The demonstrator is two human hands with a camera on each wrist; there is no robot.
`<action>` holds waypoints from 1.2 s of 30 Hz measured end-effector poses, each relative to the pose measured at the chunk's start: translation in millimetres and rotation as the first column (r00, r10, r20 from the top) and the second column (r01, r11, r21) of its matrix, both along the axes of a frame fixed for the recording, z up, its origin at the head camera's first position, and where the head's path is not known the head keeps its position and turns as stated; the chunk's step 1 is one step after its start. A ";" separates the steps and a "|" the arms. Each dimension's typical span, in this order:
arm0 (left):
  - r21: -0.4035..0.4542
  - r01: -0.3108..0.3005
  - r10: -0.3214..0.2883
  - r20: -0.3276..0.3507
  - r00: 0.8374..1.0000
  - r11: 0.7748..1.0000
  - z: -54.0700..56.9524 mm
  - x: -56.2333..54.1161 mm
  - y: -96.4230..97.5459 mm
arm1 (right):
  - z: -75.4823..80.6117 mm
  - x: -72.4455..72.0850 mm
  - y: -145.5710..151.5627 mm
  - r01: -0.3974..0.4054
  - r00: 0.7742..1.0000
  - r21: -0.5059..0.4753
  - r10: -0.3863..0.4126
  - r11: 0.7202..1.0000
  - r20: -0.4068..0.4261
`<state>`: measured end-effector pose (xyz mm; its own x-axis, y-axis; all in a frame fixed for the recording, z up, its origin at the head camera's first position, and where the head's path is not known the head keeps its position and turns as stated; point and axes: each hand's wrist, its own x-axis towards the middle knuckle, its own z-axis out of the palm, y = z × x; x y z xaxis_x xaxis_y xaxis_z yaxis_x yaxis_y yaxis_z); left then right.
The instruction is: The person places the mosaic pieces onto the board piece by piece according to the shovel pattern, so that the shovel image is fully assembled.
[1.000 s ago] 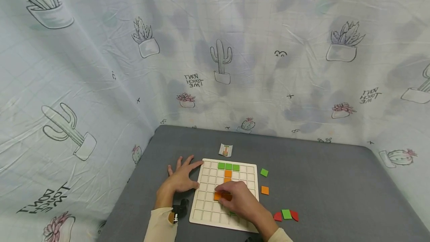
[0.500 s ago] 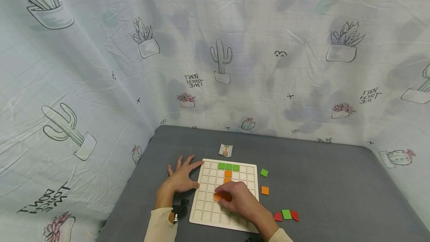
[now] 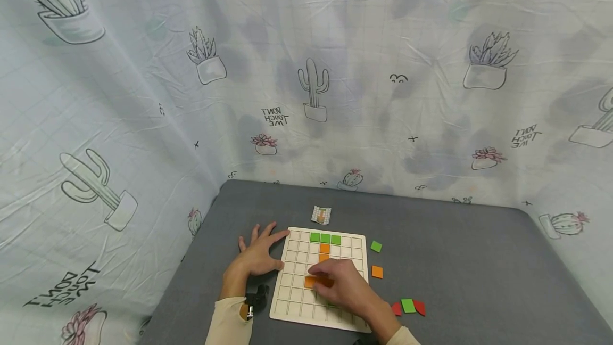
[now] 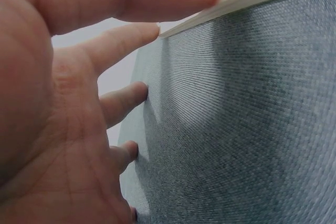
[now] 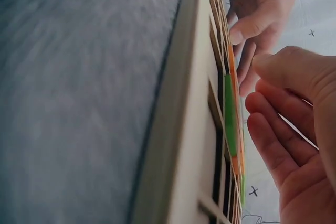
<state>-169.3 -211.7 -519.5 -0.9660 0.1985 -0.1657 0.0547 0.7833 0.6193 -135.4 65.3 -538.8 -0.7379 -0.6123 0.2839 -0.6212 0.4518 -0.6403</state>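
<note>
A pale wooden grid board point(image 3: 293, 302) lies on the grey table. My left hand point(image 3: 258, 256) is spread at its left side, thumb and index fingertip touching the edge; the left wrist view shows the other fingers on the cloth. Over the board's middle is my right hand point(image 3: 342, 284), fingers loosely bent just above the tiles. In the right wrist view no tile shows between my thumb and fingers. Beside its fingertips sits an orange tile point(image 3: 310, 281); more orange tiles are partly hidden under the hand. A green tile point(image 5: 229, 114) also lies in the board near it.
Three green tiles point(image 3: 325, 238) fill cells near the board's far edge, with an orange tile point(image 3: 324, 248) below. A small pattern card point(image 3: 321, 215) lies beyond the board. To the right are loose green point(image 3: 376, 246), orange point(image 3: 377, 271) and red tiles point(image 3: 419, 308).
My right hand has shifted very slightly to the right over the orange tiles. The left hand stays in place at the board's edge.
</note>
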 end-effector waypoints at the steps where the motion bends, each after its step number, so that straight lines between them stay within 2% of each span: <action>1: -0.005 -0.002 0.002 0.000 1.000 1.000 0.7 0.1 0.0 | 0.6 0.4 1.8 -0.003 1.000 -0.017 0.003 1.000 -0.003; 10: -0.005 -0.005 0.005 -0.003 1.000 1.000 -0.8 -1.1 0.0 | 7.9 5.3 27.1 0.022 0.995 -0.123 -0.010 0.992 0.095; 18: 0.007 -0.005 0.006 -0.003 1.000 1.000 -2.1 -0.9 -0.4 | 12.3 10.3 55.6 0.069 0.996 -0.139 -0.061 0.988 0.064; 21: 0.009 -0.007 0.007 -0.007 1.000 1.000 -3.4 -1.1 -0.2 | 12.2 12.6 68.2 0.102 0.994 -0.114 -0.097 0.988 0.046; 28: 0.006 -0.007 0.007 -0.017 1.000 1.000 -4.6 -0.7 0.8 | 11.5 17.6 99.8 0.199 0.976 -0.077 -0.190 0.977 0.110; 36: 0.004 -0.002 0.003 -0.026 1.000 1.000 -4.6 -0.9 0.6 | 10.3 24.6 134.0 0.320 0.947 -0.065 -0.317 0.945 0.043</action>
<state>-170.2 -211.0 -524.1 -0.9705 0.1966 -0.1398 0.0689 0.7812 0.6204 -110.8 199.3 -528.6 -0.9004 -0.3233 0.2911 -0.4313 0.5761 -0.6943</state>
